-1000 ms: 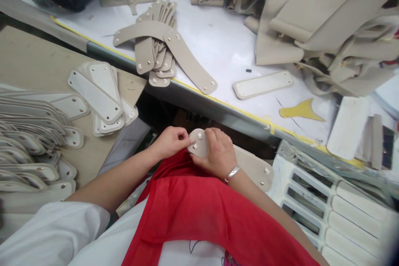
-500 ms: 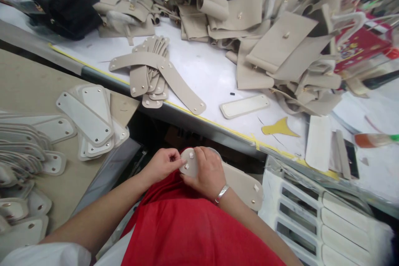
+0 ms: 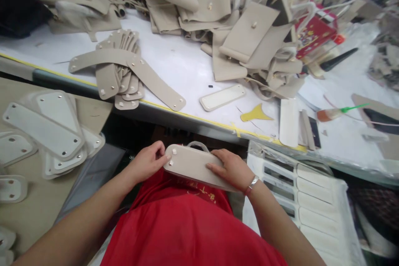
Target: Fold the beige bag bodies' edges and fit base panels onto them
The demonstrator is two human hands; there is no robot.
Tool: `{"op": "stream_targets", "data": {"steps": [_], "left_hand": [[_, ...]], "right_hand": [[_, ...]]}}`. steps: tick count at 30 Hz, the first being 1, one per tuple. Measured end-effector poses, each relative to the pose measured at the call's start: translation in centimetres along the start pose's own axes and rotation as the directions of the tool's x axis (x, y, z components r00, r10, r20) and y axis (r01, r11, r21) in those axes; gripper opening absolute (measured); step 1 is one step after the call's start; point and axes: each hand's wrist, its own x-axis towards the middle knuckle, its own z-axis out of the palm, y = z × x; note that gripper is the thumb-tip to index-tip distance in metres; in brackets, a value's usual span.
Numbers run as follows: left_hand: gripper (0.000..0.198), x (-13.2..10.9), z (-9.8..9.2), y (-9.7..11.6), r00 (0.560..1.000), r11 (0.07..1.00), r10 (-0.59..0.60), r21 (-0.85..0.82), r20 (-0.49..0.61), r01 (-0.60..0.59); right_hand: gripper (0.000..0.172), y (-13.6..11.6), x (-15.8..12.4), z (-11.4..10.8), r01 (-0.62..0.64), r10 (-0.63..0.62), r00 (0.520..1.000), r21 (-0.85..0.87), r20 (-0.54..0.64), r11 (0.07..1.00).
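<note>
One beige round-ended strip (image 3: 189, 162), I see, runs from the pinching left hand (image 3: 151, 158) to the right hand (image 3: 233, 170) clasping it.

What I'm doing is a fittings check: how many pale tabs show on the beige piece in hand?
2 pale tabs, both on the beige piece at its end by the left hand, one above the other. More may be hidden under the right hand.
</note>
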Motion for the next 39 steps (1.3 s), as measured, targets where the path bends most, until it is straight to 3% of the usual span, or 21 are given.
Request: {"op": "stream_targets", "data": {"steps": [2,5,8,11,15,21,26,30,34,39], "left_hand": [[0.028,0.3,-0.7,0.4,0.999,0.995,0.044,0.091,0.024,-0.046],[0.047,0.9,-1.0,2.2,0.965,0.918,0.261,0.3,0.032,-0.259],[0.058,1.5,0.6,5.2,0.854,0.751,0.484,0.408,0.194,-0.518],[0.078,2.2,3.5,7.3,0.773,0.637,0.508,0.439,0.379,-0.634],[0.086,2.7,5.7,7.5,0.788,0.57,0.438,0.544,0.432,-0.615],[0.085,2.5,5.5,7.4,0.785,0.558,0.467,0.553,0.407,-0.619],[0.055,2.4,6.3,7.8,0.825,0.545,0.447,0.625,0.346,-0.558],[0.049,2.2,6.8,8.4,0.842,0.519,0.416,0.67,0.344,-0.531],[0.049,2.3,5.6,9.0,0.843,0.5,0.362,0.68,0.398,-0.536],[0.054,2.9,2.8,8.6,0.806,0.561,0.267,0.595,0.529,-0.576]], "right_hand": [[0.043,1.6,-1.2,-0.1,-0.056,0.056,0.998,0.033,-0.001,0.998],[0.045,2.8,-2.1,0.3,-0.096,0.098,0.995,0.105,-0.01,0.99],[0.047,3.4,-2.2,0.7,-0.104,0.109,0.994,0.173,-0.018,0.979],[0.047,3.9,-2.1,1.1,-0.092,0.099,0.995,0.209,-0.023,0.974],[0.05,4.6,-2.3,1.7,-0.046,0.053,0.998,0.141,-0.042,0.989],[0.057,4.6,-2.4,2.0,-0.014,0.015,0.998,0.012,-0.061,1.0],[0.059,4.7,-2.6,2.0,-0.006,0.007,0.998,0.018,-0.062,1.0],[0.058,4.3,-3.2,2.2,-0.042,0.043,0.995,0.012,-0.085,0.999],[0.064,4.4,-4.9,2.4,-0.066,0.064,0.981,-0.004,-0.186,0.998],[0.072,5.6,-6.1,2.1,-0.083,0.083,0.984,0.003,-0.156,0.997]]}}
